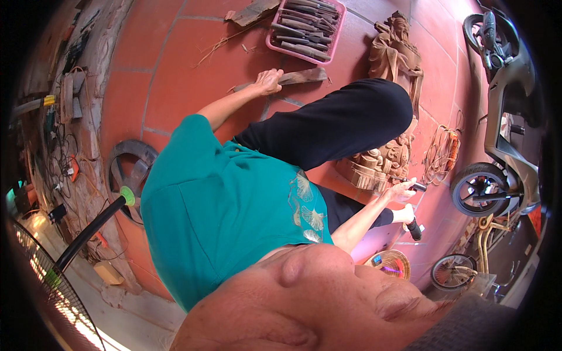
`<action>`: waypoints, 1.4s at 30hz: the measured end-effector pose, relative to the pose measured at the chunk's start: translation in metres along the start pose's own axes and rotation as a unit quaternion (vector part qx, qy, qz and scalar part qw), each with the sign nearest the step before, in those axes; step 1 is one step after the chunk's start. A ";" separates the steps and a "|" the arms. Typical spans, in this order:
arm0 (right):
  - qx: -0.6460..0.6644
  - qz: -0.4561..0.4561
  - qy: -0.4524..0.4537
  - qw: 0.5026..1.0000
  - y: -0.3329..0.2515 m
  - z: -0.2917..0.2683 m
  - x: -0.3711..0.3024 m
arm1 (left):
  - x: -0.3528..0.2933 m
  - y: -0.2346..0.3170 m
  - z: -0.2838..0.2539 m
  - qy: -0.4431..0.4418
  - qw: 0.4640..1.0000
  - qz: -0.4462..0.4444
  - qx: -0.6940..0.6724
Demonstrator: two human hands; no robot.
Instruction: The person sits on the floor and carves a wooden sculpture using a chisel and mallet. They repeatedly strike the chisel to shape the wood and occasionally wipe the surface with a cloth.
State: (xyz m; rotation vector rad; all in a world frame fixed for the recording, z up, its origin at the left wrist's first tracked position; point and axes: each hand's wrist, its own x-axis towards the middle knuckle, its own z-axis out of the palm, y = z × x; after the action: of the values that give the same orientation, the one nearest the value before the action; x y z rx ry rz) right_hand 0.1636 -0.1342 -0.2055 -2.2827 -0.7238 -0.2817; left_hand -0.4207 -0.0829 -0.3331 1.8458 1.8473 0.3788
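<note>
The person is sitting on the red tiled floor (175, 70), in a teal shirt and black trousers, with one knee bending up across the middle of the view.

The left arm is stretching out nearly straight, away from the body and across the tiles. The left hand (268, 81) is lying palm down with its fingers curling over a long, flat strip of wood (301, 76), which is resting on the floor just below a pink tray (272, 36) of long-handled carving tools.

The right arm is bending at the elbow beside the hip, the forearm angling up and outward. The right hand (403, 191) is closing around a small dark-handled tool (417, 187), whose end is sticking out past the fingers. This hand is sitting just beside the lower part of a carved wooden statue (393, 64), which is lying on its back on the floor behind the raised knee, its base (367, 169) pointing towards the person. Whether the tool's tip is touching the carving is too small to tell. Another dark handle (414, 229) is showing just below that forearm; what is holding it is not clear.

A coil of orange cord (443, 153) is lying next to the statue's base. A scooter (508, 99) is standing further right, a woven basket (393, 264) is sitting near the person's hip, and a fan's black pole (93, 229) is slanting in at the lower left.
</note>
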 end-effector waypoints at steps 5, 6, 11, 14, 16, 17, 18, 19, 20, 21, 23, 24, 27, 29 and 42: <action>0.058 -0.008 -0.005 0.998 0.000 -0.002 -0.001 | 0.003 0.000 0.001 0.017 0.997 0.026 0.075; 0.058 -0.007 -0.006 0.998 0.001 -0.002 -0.001 | 0.004 -0.003 0.005 0.023 0.995 0.035 0.088; 0.078 0.004 -0.010 0.997 -0.003 -0.007 -0.006 | 0.011 0.004 -0.008 0.064 0.996 0.062 0.024; 0.081 -0.001 0.007 0.997 -0.003 -0.009 -0.010 | 0.034 0.012 -0.019 0.113 0.986 0.111 -0.059; 0.071 0.006 0.013 0.997 0.003 -0.012 -0.010 | 0.069 0.022 -0.033 0.119 0.981 0.129 -0.083; 0.089 0.006 -0.002 0.996 -0.009 -0.008 -0.010 | 0.078 0.025 -0.047 0.134 0.983 0.121 -0.043; 0.107 0.005 -0.017 0.994 -0.019 -0.003 -0.010 | 0.092 0.019 -0.054 0.149 0.980 0.123 -0.038; 0.122 0.014 -0.017 0.992 -0.022 -0.007 -0.014 | 0.117 0.018 -0.060 0.160 0.976 0.143 -0.035; 0.115 0.018 -0.015 0.993 -0.020 -0.011 -0.016 | 0.138 0.022 -0.067 0.150 0.978 0.143 0.002; 0.110 0.020 -0.017 0.994 -0.020 -0.012 -0.016 | 0.157 0.023 -0.074 0.142 0.979 0.138 0.039; 0.117 0.020 -0.017 0.993 -0.019 -0.013 -0.016 | 0.187 0.031 -0.084 0.088 0.988 0.079 0.097; 0.131 0.018 -0.016 0.991 -0.019 -0.013 -0.016 | 0.199 0.036 -0.086 0.086 0.988 0.074 0.103; 0.124 -0.003 -0.003 0.992 -0.027 -0.013 -0.020 | 0.229 0.043 -0.087 0.078 0.988 0.065 0.116; 0.148 0.027 -0.013 0.989 -0.028 -0.019 -0.022 | 0.245 0.053 -0.073 0.074 0.986 0.074 0.126; 0.187 0.040 -0.016 0.981 -0.037 -0.023 -0.027 | 0.278 0.065 -0.038 0.079 0.974 0.111 0.181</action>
State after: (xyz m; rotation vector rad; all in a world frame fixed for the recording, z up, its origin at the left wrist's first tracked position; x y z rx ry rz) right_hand 0.1200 -0.1395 -0.1788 -1.9554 -0.6395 -0.0627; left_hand -0.3738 0.2000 -0.3090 2.3424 1.9181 0.2860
